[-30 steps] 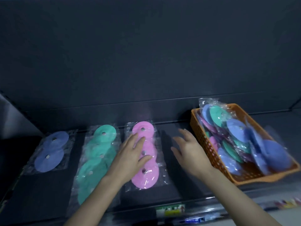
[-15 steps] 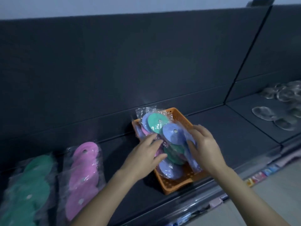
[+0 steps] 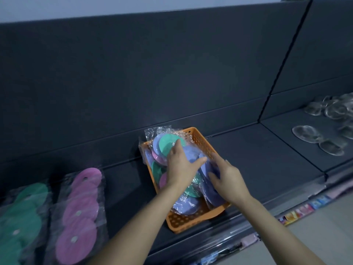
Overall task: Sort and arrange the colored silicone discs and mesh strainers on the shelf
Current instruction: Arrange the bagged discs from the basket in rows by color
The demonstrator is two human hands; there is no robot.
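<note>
Flanking the orange basket [image 3: 193,222] lie pink discs [image 3: 80,207], strainers [image 3: 305,133].

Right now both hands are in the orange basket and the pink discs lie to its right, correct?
Not quite. The pink discs lie to the left of the basket, not to its right, as the head view shows. The rest holds: the left hand and right hand are both in the orange basket.
</note>
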